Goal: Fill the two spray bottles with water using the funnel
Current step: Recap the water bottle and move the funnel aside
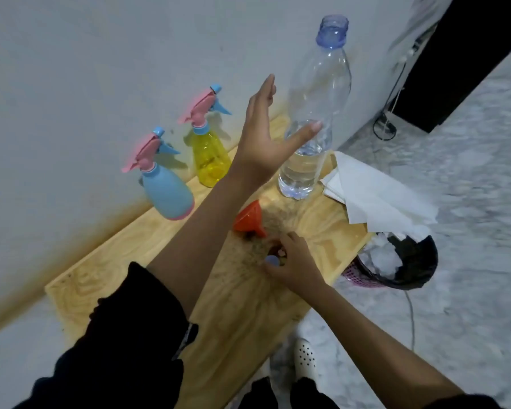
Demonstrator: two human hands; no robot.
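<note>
- Water bottle [313, 119] is standing upright on the bench [248, 305], long axis vertical, uncapped mouth pointing up; water is filling only its lower part.
- Left hand [266, 134] is spreading open beside the water bottle, fingers apart, thumb lying across the front of the bottle body; cannot tell whether the thumb is touching it. Nothing is clamped in this hand.
- Right hand [292, 261] is resting low on the bench, fingers curling around a small blue cap [271, 259]; grip appears closed on it, though the view is blurred.
- Orange funnel [250, 221] is lying on its side on the bench, wide mouth facing up and left, spout pointing right toward the right hand, just beside it.
- Blue spray bottle [167, 190] and yellow spray bottle [210, 157] are standing upright against the wall [101, 69], pink trigger heads still on, nozzles pointing right. Left forearm is crossing in front of the yellow one.
- White paper towels [375, 190] are lying at the bench's right end, overhanging a waste bin [407, 267] on the floor.
</note>
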